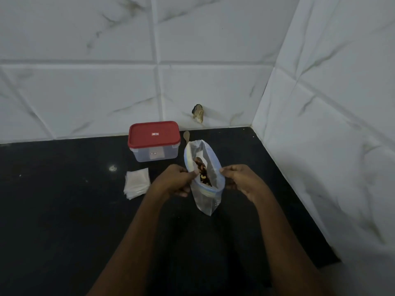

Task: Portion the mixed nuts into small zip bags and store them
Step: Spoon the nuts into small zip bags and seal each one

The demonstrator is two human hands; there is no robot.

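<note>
Both forearms come in from the bottom of the frame and meet over the black countertop point(64, 210), with the left hand point(174, 180) and right hand point(240, 180) each pinching one side of the mouth of a clear zip bag point(205, 201). The left hand's thumb and fingers are closed on the left rim, the right hand's on the right rim, and between them the opening is spread into a long oval. The bag stands upright just in front of the person, its bottom corner resting on the counter or just above it, honestly can't tell which. Inside you can see mixed nuts point(202, 171), a dark clump with a couple of pale cashew-looking pieces, but most of the pile is hard to make out through the plastic. Behind the bag, a wooden spoon point(186, 136) pokes out, only its rounded end visible, the rest hidden by the bag. To the left of that sits a clear plastic container point(155, 154) with a red lid point(154, 133) closed on it, and nothing can be made out through its wall. A stack of small zip bags point(137, 183) lies flat on the counter just left of the left hand. White marble-look tiles point(213, 82) cover the corner walls.
</note>
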